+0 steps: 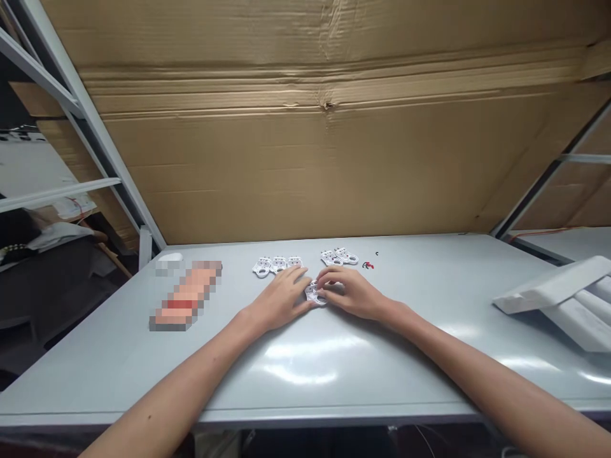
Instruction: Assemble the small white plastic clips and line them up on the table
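Observation:
Between my two hands lies a white plastic piece (314,294) with a round hole, low on the table. My left hand (282,296) grips its left edge between thumb and fingers. Over its right side, my right hand (354,291) has its fingertips pinched together against the piece; whatever is in them is too small to make out. Beyond my left hand sit several similar white pieces (262,267) in a row, each with a ring-shaped end. Two more white pieces (339,256) overlap behind my right hand. Some tiny red and black parts (367,264) are scattered to their right.
A blurred-out orange object (188,296) lies on the table (382,375) at the left, with a white item (170,258) behind it. White folded packaging (563,296) stands at the right. Cardboard (334,178) walls the back, with a metal frame (102,140) on the left.

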Available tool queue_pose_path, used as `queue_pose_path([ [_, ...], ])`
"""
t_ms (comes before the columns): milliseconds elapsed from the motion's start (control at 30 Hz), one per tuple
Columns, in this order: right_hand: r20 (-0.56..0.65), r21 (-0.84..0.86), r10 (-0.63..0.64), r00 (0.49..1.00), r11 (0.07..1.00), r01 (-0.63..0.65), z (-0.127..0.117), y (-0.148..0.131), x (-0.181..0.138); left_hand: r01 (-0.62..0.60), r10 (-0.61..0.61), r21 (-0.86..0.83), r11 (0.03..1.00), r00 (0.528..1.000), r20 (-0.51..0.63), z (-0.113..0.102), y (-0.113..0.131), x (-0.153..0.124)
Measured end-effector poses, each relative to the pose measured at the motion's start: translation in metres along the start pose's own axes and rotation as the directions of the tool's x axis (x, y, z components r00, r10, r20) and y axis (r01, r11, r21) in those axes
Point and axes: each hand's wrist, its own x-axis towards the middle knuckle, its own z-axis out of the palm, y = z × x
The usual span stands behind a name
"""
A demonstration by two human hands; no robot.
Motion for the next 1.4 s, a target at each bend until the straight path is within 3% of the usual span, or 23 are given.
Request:
queue_pose_path([
  [333,-0.010,-0.068,0.004,1.000,0.998,-0.005,0.002,0.005,-0.002,0.014,-0.015,-0.022,1.000,1.000,-0.025,-0.001,0.001,0.001],
  [467,-0.110,0.019,0.074,0.991,0.997,-0.073,-0.001,0.001,0.000,0.017,-0.018,-0.034,0.999,0.999,-0.029,0.000,0.001,0.001],
  [533,-0.161,0.147,0.166,0.973,0.979,-0.142,-0.003,-0.002,0.001,0.025,-0.025,-0.029,0.999,0.999,-0.020,-0.001,0.001,0.001],
  [600,-0.159,0.370,0.312,0.937,0.899,-0.236,-0.007,-0.005,0.004,0.029,-0.029,-0.024,0.999,1.000,-0.011,-0.001,0.001,0.001],
  [733,-0.027,0.763,0.584,0.811,0.537,-0.361,-0.015,-0.005,0.006,0.013,-0.014,-0.040,0.999,1.000,-0.015,-0.003,0.001,0.001],
  [867,0.075,0.881,0.710,0.700,0.282,-0.380,-0.019,0.001,0.007,0.013,-0.014,-0.047,0.999,1.000,-0.027,-0.003,0.002,0.002],
  [967,0.129,0.900,0.717,0.685,0.205,-0.384,-0.021,0.007,0.007,0.011,-0.012,-0.050,0.999,1.000,-0.017,-0.003,0.002,0.001],
  [1133,0.147,0.898,0.645,0.750,0.232,-0.375,-0.024,0.013,0.005,0.023,-0.024,-0.067,0.998,1.000,-0.004,-0.002,0.001,0.000],
  [1267,0.155,0.885,0.624,0.766,0.256,-0.388,-0.031,0.008,0.004,0.019,-0.020,-0.070,0.997,1.000,-0.009,-0.002,0.000,0.001],
  [1400,0.042,0.871,0.621,0.783,0.362,-0.334,-0.049,0.009,0.006,0.019,-0.020,-0.061,0.998,1.000,-0.008,-0.002,0.000,0.001],
])
